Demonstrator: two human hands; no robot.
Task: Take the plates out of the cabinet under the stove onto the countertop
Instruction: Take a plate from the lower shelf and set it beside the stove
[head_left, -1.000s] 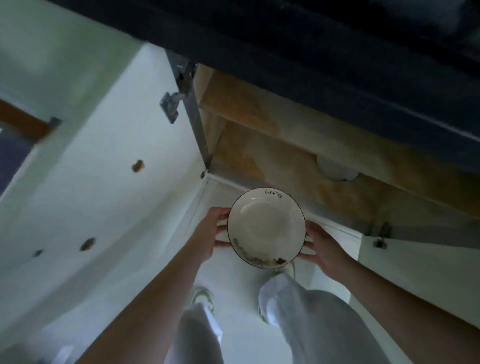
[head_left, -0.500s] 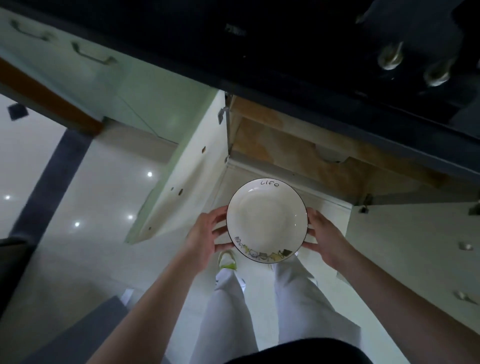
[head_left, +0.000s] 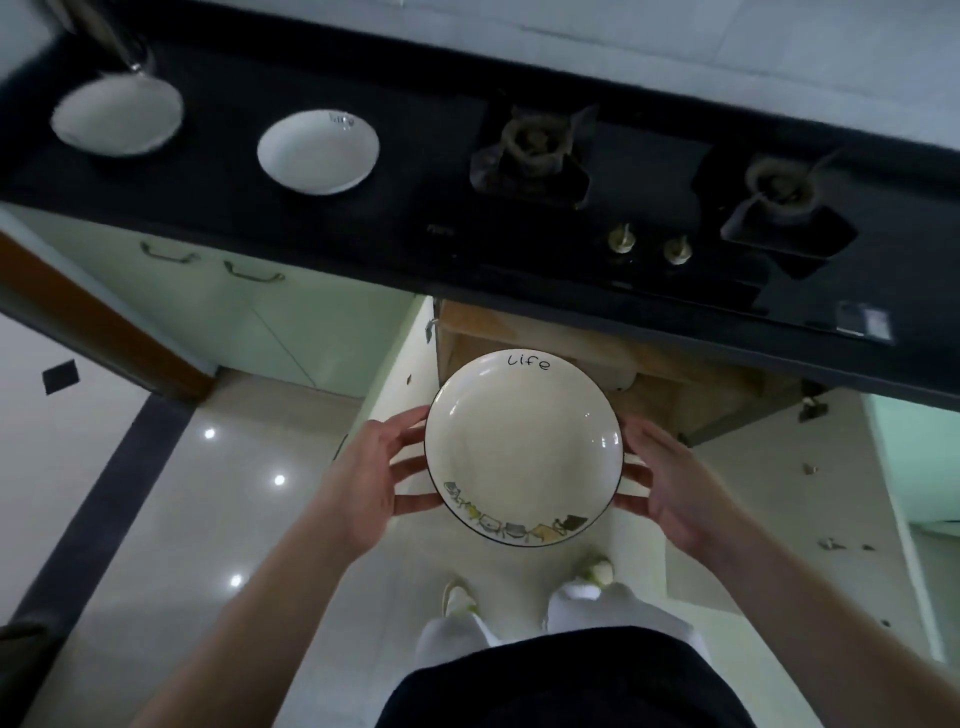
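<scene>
Head view: a white plate with "Life" lettered at its far rim and a band of small drawings along its near rim is held level in the air, in front of the open cabinet under the stove. The left hand cups its left edge, fingers curled against the rim — the right hand does the same on the right edge. On the dark countertop, far left, a second white plate sits beside a pan.
</scene>
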